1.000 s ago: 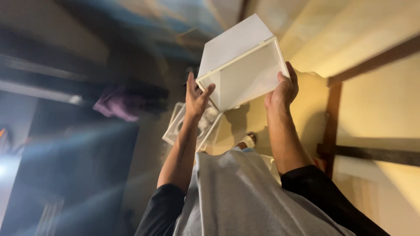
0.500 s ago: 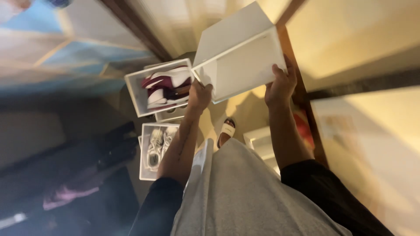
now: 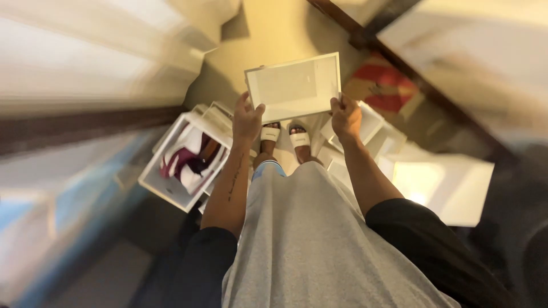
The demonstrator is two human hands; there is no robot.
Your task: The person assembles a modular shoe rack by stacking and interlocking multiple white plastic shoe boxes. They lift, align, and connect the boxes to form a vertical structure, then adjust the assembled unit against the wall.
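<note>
I hold an empty white shoe box (image 3: 294, 85) out in front of me, its open side facing me. My left hand (image 3: 246, 118) grips its lower left corner. My right hand (image 3: 345, 116) grips its lower right corner. The box hangs above my feet, which wear white slide sandals (image 3: 284, 135). My grey shirt (image 3: 319, 239) fills the bottom of the view.
To my left on the floor lies an open white box with maroon and white shoes (image 3: 185, 159). More white boxes (image 3: 439, 179) lie to my right, with a red and tan box (image 3: 379, 85) beyond. The surroundings are motion-blurred.
The view has swung down toward the floor. The white box came down with both hands and now shows its open side to me; my feet have come into view.
</note>
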